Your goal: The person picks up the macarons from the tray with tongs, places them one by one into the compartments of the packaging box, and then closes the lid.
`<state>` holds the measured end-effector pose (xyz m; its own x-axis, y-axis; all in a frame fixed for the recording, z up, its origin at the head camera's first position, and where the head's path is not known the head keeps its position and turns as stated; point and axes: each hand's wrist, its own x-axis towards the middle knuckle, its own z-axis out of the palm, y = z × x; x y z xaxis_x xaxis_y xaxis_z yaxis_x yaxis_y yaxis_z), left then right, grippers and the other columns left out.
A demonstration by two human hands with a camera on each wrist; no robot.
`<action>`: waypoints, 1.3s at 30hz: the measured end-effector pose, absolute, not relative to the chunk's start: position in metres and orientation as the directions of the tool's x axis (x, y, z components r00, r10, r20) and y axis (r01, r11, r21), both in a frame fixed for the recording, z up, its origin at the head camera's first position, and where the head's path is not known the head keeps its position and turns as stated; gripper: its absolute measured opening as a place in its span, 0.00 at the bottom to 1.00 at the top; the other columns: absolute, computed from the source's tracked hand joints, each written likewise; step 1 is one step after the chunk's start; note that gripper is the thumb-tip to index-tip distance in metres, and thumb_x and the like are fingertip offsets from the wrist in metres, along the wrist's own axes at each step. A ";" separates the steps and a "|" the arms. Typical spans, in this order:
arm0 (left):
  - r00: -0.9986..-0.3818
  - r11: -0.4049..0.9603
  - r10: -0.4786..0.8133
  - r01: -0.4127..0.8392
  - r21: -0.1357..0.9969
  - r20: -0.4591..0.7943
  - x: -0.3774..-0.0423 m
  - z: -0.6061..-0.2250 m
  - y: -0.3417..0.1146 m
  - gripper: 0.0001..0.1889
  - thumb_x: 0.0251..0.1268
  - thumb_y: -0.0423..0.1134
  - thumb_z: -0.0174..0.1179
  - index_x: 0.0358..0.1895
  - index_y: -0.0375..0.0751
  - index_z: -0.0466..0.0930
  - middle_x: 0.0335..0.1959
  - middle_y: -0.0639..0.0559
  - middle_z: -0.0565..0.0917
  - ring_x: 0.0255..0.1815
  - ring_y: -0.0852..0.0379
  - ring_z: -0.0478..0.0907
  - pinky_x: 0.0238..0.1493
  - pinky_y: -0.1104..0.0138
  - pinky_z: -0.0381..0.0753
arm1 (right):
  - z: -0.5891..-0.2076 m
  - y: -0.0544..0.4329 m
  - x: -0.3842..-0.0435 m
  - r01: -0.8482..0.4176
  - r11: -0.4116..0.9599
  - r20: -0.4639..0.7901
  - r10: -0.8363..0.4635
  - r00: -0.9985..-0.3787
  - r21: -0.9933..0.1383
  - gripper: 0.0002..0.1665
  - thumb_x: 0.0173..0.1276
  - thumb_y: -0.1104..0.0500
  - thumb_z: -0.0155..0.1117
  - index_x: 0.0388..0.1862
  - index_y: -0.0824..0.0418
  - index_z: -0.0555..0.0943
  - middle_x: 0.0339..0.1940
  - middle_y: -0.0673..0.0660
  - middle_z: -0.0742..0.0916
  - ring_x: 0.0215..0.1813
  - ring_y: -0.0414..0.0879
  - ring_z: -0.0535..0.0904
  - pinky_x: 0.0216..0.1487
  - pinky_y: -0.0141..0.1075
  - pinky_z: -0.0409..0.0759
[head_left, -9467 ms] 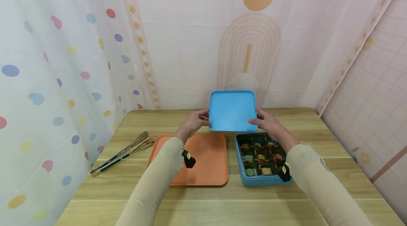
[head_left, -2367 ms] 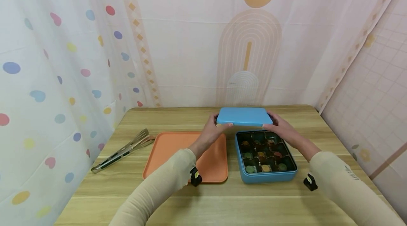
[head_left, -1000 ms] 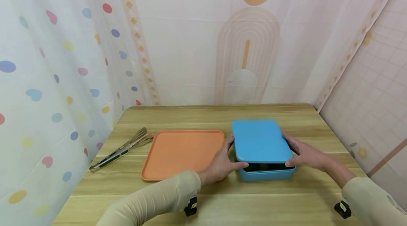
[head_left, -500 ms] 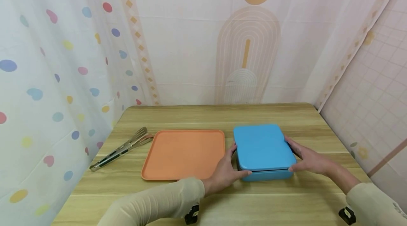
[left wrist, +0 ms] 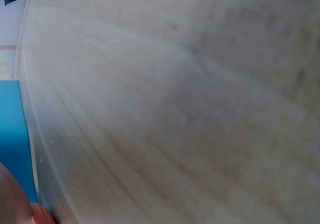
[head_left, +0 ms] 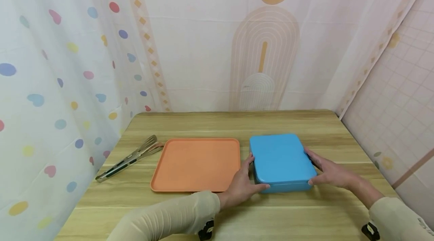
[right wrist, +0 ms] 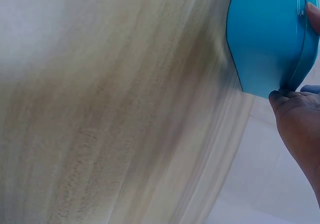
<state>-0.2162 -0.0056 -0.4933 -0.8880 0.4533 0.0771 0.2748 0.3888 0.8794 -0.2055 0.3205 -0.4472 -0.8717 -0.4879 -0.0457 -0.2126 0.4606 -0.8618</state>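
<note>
The blue lid [head_left: 281, 158] sits down on the blue rectangular box [head_left: 286, 187], its front edge meeting the wall with only a thin seam. My left hand [head_left: 241, 184] holds the lid's left side, thumb at the front corner and fingers along the edge. On the opposite side my right hand [head_left: 330, 171] grips the lid likewise, with its thumb at the front right corner. In the right wrist view, the fingertips [right wrist: 280, 95] touch the box near the lid seam. The box's contents are hidden under the lid.
An orange tray [head_left: 196, 163] lies left of the box, its right edge near my left hand. Metal tongs [head_left: 130, 159] lie farther left on the wooden table [head_left: 217, 124]. A patterned curtain [head_left: 196, 45] hangs behind the table.
Earlier the lid was held up over the uncovered box with its compartments showing. Both hands brought it down and right onto the box. In the last half second the front gap closed.
</note>
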 end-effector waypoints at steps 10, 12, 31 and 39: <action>-0.878 0.413 0.474 0.295 0.861 0.073 -0.217 -0.495 -0.008 0.53 0.58 0.52 0.72 0.79 0.43 0.47 0.81 0.53 0.47 0.78 0.48 0.52 0.68 0.49 0.63 | -0.454 0.322 -0.202 -0.221 0.501 -0.040 -0.458 -0.888 -0.837 0.64 0.61 0.58 0.74 0.79 0.73 0.38 0.77 0.78 0.42 0.74 0.76 0.36 0.56 0.13 0.51; -0.877 0.426 0.475 0.295 0.855 0.066 -0.219 -0.494 -0.009 0.53 0.58 0.53 0.73 0.80 0.44 0.47 0.81 0.53 0.47 0.78 0.49 0.51 0.69 0.49 0.62 | -0.455 0.322 -0.202 -0.221 0.507 -0.040 -0.454 -0.890 -0.833 0.64 0.62 0.58 0.74 0.79 0.72 0.38 0.77 0.78 0.42 0.74 0.76 0.36 0.56 0.13 0.51; -0.805 0.526 0.592 0.410 0.745 0.026 -0.274 -0.472 -0.020 0.61 0.52 0.62 0.72 0.81 0.49 0.40 0.81 0.57 0.42 0.80 0.53 0.44 0.73 0.51 0.54 | -0.436 0.318 -0.239 -0.204 0.668 -0.121 -0.406 -0.906 -0.715 0.67 0.60 0.49 0.75 0.79 0.72 0.39 0.76 0.80 0.51 0.70 0.83 0.50 0.63 0.70 0.59; -0.750 0.572 0.661 0.482 0.663 -0.025 -0.291 -0.467 -0.018 0.62 0.52 0.64 0.71 0.81 0.46 0.39 0.81 0.56 0.38 0.80 0.53 0.41 0.74 0.53 0.52 | -0.442 0.322 -0.250 -0.157 0.606 -0.187 -0.464 -0.866 -0.780 0.67 0.65 0.52 0.72 0.79 0.70 0.32 0.78 0.76 0.41 0.76 0.75 0.39 0.70 0.66 0.48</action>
